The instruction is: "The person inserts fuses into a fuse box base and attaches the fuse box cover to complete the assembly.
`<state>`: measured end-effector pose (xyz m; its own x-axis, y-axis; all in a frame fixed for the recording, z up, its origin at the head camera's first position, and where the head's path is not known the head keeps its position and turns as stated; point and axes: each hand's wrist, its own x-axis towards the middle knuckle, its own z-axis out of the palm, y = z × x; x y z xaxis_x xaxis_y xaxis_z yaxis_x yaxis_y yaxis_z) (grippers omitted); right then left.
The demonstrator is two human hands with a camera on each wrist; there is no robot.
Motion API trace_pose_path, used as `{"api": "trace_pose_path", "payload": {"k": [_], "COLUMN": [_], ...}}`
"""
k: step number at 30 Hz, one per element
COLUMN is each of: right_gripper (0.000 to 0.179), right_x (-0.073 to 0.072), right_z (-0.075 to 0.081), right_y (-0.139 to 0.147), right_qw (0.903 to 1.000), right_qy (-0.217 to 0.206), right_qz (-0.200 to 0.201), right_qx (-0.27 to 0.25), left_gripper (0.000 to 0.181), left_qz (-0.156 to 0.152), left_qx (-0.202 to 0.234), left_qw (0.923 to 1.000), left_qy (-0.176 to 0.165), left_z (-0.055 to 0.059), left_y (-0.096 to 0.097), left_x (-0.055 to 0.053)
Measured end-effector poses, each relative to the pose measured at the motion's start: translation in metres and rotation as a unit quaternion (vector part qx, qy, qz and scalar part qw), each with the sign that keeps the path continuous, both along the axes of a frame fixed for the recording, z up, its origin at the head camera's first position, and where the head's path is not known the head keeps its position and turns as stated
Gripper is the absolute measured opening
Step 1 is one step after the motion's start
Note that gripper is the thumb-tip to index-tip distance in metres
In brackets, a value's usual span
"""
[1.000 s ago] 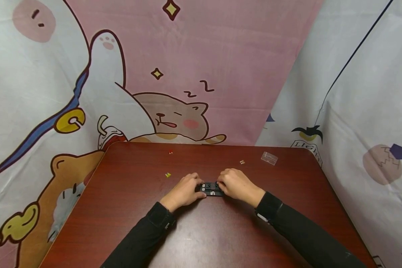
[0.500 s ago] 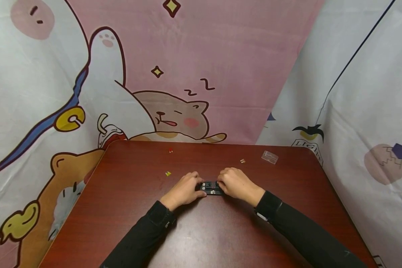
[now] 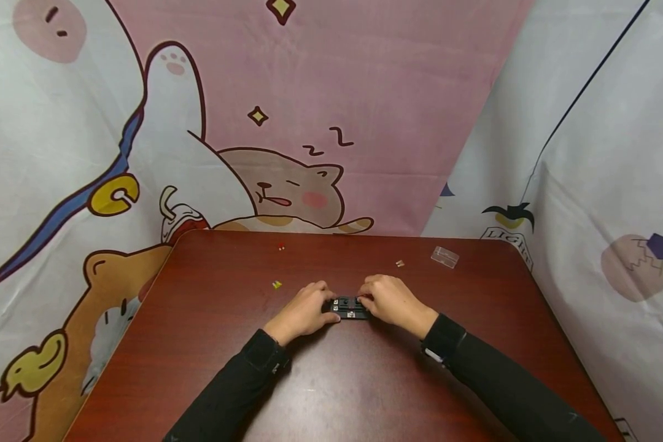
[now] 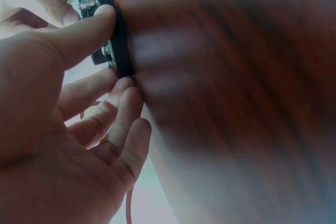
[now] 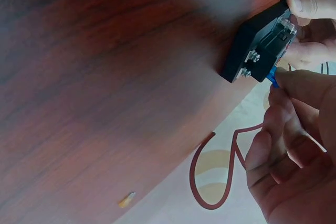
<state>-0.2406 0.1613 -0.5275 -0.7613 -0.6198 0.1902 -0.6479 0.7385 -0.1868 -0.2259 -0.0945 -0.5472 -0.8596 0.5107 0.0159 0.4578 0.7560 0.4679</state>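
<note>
A small black block with metal screw terminals (image 3: 352, 314) sits on the table between both hands. My left hand (image 3: 305, 311) grips its left end, the thumb on the near side and fingers at the far side and end. In the left wrist view, the thumb lies on the block's (image 4: 122, 45) edge and part of some white lettering shows. My right hand (image 3: 393, 301) is at the block's right end. The right wrist view shows its thumb and index finger pinching a small blue piece (image 5: 272, 76) against the block's terminal side; most of that piece is hidden by the fingertips.
On the reddish-brown table (image 3: 221, 344) lie small yellow pieces (image 3: 277, 285), tiny red pieces (image 3: 281, 247) and small tan pieces (image 3: 400, 263). A clear plastic box (image 3: 445, 257) lies at the back right. A cartoon-printed cloth (image 3: 387, 123) hangs behind the table's far edge.
The head view has shifted slightly, so the scene sits a little higher in it. Both hands keep their places on the block; the right fingers have moved only very slightly.
</note>
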Motion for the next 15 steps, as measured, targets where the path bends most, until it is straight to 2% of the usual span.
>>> {"api": "trace_pose_path", "payload": {"k": [15], "right_gripper": [0.008], "right_x": [0.0014], "right_z": [-0.0007], "right_y": [-0.0007], "right_qw": [1.0], "right_qy": [-0.001], "right_qz": [0.004], "right_qx": [-0.002], "left_gripper": [0.045], "left_qz": [0.003], "left_qx": [-0.006], "left_qw": [1.0], "left_qy": [0.002], "left_z": [-0.0019], "left_y": [-0.0005], "left_x": [-0.0019]}}
